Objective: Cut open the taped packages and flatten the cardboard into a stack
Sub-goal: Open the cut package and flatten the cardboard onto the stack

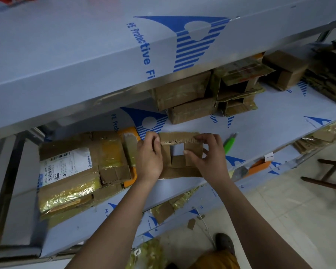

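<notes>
Both hands, left hand (149, 157) and right hand (209, 156), grip an opened cardboard box (179, 152) on the shelf (270, 123).

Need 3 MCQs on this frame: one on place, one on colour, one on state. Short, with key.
1. Where does the green-handled cutter lie?
A. on the shelf, right of the hands
B. in the right hand
C. on the floor

2. What colour is the logo print on the shelf film?
A. red
B. blue
C. black

3. What is the state of the small cardboard box?
A. sealed with tape
B. lying untouched
C. opened, held by both hands

Key:
1 A: the cutter lies on the film just beyond the right hand.
2 B: the logos are blue.
3 C: the left hand and the right hand grip its flaps, and an open gap shows in the middle.
</notes>
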The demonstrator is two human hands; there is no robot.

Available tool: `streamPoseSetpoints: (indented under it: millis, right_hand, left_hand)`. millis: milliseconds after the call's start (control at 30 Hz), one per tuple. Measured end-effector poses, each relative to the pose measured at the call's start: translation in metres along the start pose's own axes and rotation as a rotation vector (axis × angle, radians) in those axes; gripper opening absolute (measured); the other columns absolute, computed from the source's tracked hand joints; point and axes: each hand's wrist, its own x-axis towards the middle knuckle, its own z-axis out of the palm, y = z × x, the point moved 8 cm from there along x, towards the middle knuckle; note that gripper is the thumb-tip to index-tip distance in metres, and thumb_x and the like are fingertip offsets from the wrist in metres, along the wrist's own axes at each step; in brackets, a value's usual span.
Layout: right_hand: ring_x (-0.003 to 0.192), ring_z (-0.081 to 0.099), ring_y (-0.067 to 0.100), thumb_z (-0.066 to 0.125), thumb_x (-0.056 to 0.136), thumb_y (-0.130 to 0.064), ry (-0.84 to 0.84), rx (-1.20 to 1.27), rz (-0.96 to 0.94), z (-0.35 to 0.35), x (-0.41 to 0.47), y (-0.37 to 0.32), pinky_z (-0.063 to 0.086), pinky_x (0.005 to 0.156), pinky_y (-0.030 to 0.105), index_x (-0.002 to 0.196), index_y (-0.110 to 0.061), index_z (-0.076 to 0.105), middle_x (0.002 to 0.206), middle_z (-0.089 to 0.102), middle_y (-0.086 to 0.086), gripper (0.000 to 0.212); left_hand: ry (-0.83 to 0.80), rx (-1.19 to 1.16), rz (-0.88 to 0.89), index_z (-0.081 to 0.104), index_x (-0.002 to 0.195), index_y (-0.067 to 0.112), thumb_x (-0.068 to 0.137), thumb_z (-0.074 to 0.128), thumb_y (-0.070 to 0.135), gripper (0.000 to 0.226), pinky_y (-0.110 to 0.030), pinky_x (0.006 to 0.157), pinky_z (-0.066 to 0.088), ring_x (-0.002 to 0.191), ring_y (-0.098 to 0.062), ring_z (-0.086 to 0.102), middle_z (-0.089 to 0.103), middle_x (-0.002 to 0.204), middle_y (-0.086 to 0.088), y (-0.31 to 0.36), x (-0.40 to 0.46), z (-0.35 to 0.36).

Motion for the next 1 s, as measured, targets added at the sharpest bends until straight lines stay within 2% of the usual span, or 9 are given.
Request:
streamPoseSetpoints:
  millis: [167,267,433,533,633,800,867,933,1000]
  right_hand:
    - [0.107,0.047,0.021,0.089,0.068,-0.028,0.100,-0.167,0.024,0.005,-0.002,-0.004,0.046,0.081,0.032,0.110,-0.012,0.050,0.118,0.042,0.004,0.060]
    - [0.109,0.046,0.023,0.086,0.071,-0.027,0.144,-0.218,0.052,0.007,-0.003,-0.005,0.048,0.076,0.037,0.109,-0.015,0.047,0.118,0.041,0.003,0.056]
    - [0.105,0.046,0.023,0.081,0.073,-0.024,0.142,-0.201,0.006,0.007,-0.006,-0.005,0.049,0.081,0.038,0.108,-0.013,0.046,0.114,0.041,0.004,0.050]
    - [0.101,0.045,0.021,0.071,0.070,-0.034,0.099,-0.163,-0.025,0.007,-0.007,-0.009,0.045,0.081,0.036,0.108,-0.011,0.046,0.110,0.040,0.002,0.052]
    - [0.104,0.044,0.018,0.058,0.065,-0.043,-0.009,-0.071,-0.013,0.006,-0.008,-0.008,0.041,0.083,0.028,0.113,-0.012,0.047,0.113,0.037,-0.002,0.058]
    - [0.109,0.046,0.004,0.056,0.072,-0.021,-0.174,0.030,-0.009,-0.003,-0.015,-0.003,0.050,0.088,0.032,0.123,-0.016,0.051,0.123,0.037,-0.006,0.052]
    - [0.109,0.045,-0.004,0.055,0.072,-0.017,-0.190,0.054,0.009,-0.008,-0.016,-0.002,0.049,0.087,0.028,0.123,-0.019,0.052,0.125,0.038,-0.006,0.051]
    - [0.112,0.044,-0.010,0.056,0.076,-0.008,-0.198,0.072,0.008,-0.012,-0.017,-0.004,0.045,0.084,0.019,0.121,-0.021,0.053,0.126,0.040,-0.006,0.047]
    - [0.114,0.045,-0.009,0.056,0.078,0.007,-0.210,0.083,-0.021,-0.015,-0.019,-0.007,0.043,0.082,0.014,0.118,-0.024,0.055,0.126,0.042,-0.005,0.051]
  left_hand:
    - [-0.085,-0.048,-0.069,0.048,0.103,0.021,0.100,0.048,0.021,0.003,0.000,0.065,0.034,0.086,0.000,0.049,0.048,0.110,-0.001,0.001,-0.008,0.004]
    - [-0.143,-0.073,-0.115,0.044,0.111,0.023,0.090,0.063,0.015,0.029,0.003,0.064,0.035,0.087,0.004,0.046,0.040,0.118,0.002,-0.002,-0.013,0.006]
    - [-0.101,-0.029,-0.078,0.043,0.110,0.019,0.080,0.079,0.025,0.047,-0.007,0.070,0.038,0.095,-0.010,0.050,0.041,0.117,0.000,-0.001,-0.011,0.006]
    - [-0.041,-0.007,-0.080,0.043,0.109,0.017,0.078,0.081,0.026,0.049,-0.022,0.076,0.043,0.097,-0.015,0.053,0.043,0.117,-0.001,-0.002,-0.010,0.006]
    - [-0.048,0.019,-0.064,0.040,0.110,0.021,0.078,0.079,0.022,0.050,-0.027,0.076,0.048,0.099,-0.017,0.053,0.041,0.118,0.002,0.000,-0.012,0.006]
    - [-0.215,-0.052,-0.125,0.039,0.121,0.035,0.080,0.072,0.021,0.055,-0.028,0.072,0.051,0.100,-0.012,0.056,0.048,0.125,0.004,-0.008,-0.018,0.005]
    - [-0.280,-0.104,-0.157,0.040,0.128,0.042,0.084,0.066,0.016,0.057,-0.023,0.066,0.050,0.094,-0.011,0.058,0.051,0.125,0.007,-0.010,-0.023,0.002]
    - [-0.321,-0.157,-0.180,0.043,0.134,0.043,0.090,0.057,0.005,0.060,-0.014,0.052,0.042,0.071,-0.002,0.055,0.052,0.115,0.011,-0.009,-0.028,-0.004]
    - [-0.346,-0.233,-0.214,0.046,0.135,0.040,0.093,0.050,-0.004,0.062,-0.016,0.049,0.042,0.058,0.000,0.053,0.055,0.112,0.012,-0.009,-0.032,-0.011]
